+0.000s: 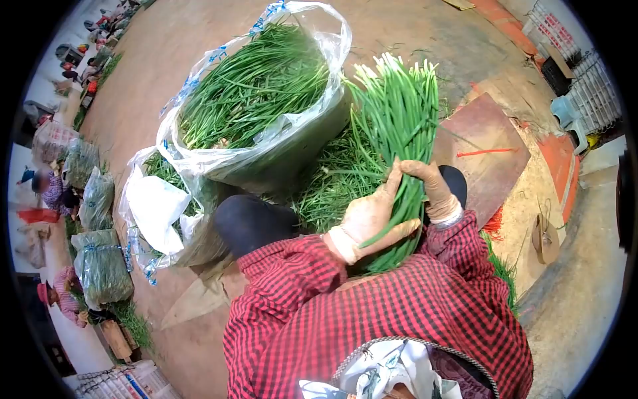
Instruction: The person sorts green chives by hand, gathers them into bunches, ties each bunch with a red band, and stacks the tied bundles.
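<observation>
A thick bunch of green chives [402,113] stands upright before my chest, with its pale cut ends at the top and its leaf tips hanging toward my lap. My left hand [364,225], in a pale glove, wraps around the lower part from the left. On the other side my gloved right hand [433,188] grips the same bunch, and the two hands nearly meet at the thumbs. A few leaves bend across my left fingers. Loose chives [339,176] lie heaped between my knees, just behind the bunch.
A large clear plastic bag [279,156] full of chives stands ahead left, with a smaller bag [156,206] beside it. To my right are a reddish-brown board [485,143], red ties [493,225] and a sandal [546,238]. Packed bags [103,269] and other people sit far left.
</observation>
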Demonstrator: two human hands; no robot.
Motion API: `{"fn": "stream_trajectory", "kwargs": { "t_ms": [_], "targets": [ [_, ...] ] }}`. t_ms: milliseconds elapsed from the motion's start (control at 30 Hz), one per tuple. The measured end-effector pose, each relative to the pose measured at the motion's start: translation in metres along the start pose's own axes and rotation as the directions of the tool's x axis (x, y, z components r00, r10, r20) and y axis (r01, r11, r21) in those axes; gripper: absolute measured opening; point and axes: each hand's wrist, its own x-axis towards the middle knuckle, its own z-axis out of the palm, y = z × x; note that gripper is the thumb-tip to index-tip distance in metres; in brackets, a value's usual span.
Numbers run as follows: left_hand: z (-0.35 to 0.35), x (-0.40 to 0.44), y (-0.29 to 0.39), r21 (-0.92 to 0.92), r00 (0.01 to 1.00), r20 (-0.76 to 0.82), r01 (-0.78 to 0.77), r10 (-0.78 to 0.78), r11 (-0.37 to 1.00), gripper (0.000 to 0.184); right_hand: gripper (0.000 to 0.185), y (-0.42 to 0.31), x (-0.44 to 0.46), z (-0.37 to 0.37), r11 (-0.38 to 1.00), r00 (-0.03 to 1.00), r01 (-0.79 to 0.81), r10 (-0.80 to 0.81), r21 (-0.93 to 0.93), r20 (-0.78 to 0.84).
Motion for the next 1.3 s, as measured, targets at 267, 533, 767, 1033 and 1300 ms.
{"fn": "stream_trajectory", "kwargs": {
  "t_ms": [267,533,767,1033,1300],
  "targets": [
    [-0.026,-0.012,-0.094,-0.955,0.987,-0.042,0.006,-0.155,0.295,0.086,0.058,-0.069,-0.005,-0.06,0.957,0.927,0.066,0.046,-0.282,0.372],
    [-0.03,-0.008,-0.098,-0.965,0.962,-0.246,-0.233,-0.121,0.118,0.09,0.102,-0.007,-0.034,0.015,0.332,0.902,0.278,0.232,-0.901,0.364],
    [-0.034,-0.019,-0.137,-0.908,0.954,-0.223,-0.278,-0.203,-0.313,0.084,0.107,0.019,-0.038,0.041,0.189,0.846,0.506,0.078,-0.841,0.527],
    [-0.04,-0.013,-0.113,-0.88,0.977,-0.181,-0.212,-0.113,-0.424,0.098,0.101,-0.004,-0.008,0.034,0.739,0.862,0.008,0.336,-0.674,0.379],
    [-0.033,0.004,-0.102,-0.927,0.898,-0.201,-0.303,-0.391,-0.22,0.074,0.122,0.02,0.025,0.089,0.375,0.865,0.455,0.031,-0.808,0.501]
  ]
}}
